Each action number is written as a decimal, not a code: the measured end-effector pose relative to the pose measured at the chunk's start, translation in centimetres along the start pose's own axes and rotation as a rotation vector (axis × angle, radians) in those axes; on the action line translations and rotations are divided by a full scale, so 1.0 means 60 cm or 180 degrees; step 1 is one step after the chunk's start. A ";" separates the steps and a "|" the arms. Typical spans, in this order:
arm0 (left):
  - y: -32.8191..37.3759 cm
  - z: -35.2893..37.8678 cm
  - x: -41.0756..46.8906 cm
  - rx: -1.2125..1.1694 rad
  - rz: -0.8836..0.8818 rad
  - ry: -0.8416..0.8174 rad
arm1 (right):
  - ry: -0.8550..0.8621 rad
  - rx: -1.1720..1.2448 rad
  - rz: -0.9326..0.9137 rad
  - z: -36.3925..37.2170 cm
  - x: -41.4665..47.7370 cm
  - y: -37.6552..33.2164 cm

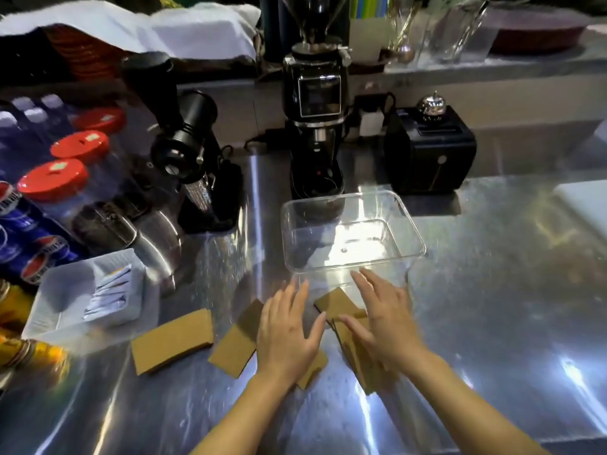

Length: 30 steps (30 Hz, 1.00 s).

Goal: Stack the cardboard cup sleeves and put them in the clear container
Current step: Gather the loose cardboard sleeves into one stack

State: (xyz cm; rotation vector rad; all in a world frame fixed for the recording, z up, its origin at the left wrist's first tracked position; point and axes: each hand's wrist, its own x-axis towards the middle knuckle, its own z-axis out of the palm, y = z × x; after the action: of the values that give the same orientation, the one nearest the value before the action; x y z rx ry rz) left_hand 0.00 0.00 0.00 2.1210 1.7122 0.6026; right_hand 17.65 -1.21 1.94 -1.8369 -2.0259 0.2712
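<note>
**Both hands flat over the sleeves, container standing empty**

I see a shiny steel table (492,290) with the clear container (410,224) standing near its middle, just beyond the fingertips, with nothing inside it. The cardboard cup sleeves lie flattened on the table toward its near edge, in front of the container.

My left hand (287,333) is spread open, palm down, fingers apart, and it covers one sleeve (315,369) whose corner pokes out beside the wrist. Its grip is not clamped on anything. Just to the left of that hand lies a second sleeve (235,346), tilted, with a darker edge at its far end. Further left, alone and apart from the others, lies a third sleeve (172,339).

My right hand (384,320) is also open, fingers stretched and slightly apart, resting on a small pile of sleeves (356,356) that fans out under the palm; one piece (336,302) juts toward the container between the two hands. That grip is likewise apart, pressing flat and not pinching.

Along the far side of the table stand a black coffee grinder (315,126) and a black box (430,152) with a bell on top. At the left edge sits a white tray (65,284) of sachets, with red-lidded jars (56,182) behind it.
</note>
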 end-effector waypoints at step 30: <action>0.057 0.009 -0.026 -0.3413 -0.1430 -0.0672 | -0.0259 0.3354 0.1848 -0.026 -0.028 -0.017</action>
State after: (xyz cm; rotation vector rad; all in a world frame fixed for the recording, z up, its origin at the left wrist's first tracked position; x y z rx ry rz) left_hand 2.86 -2.24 1.12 0.9780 1.2268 0.8491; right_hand 17.48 -3.14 3.52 -1.5874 -0.9376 1.2874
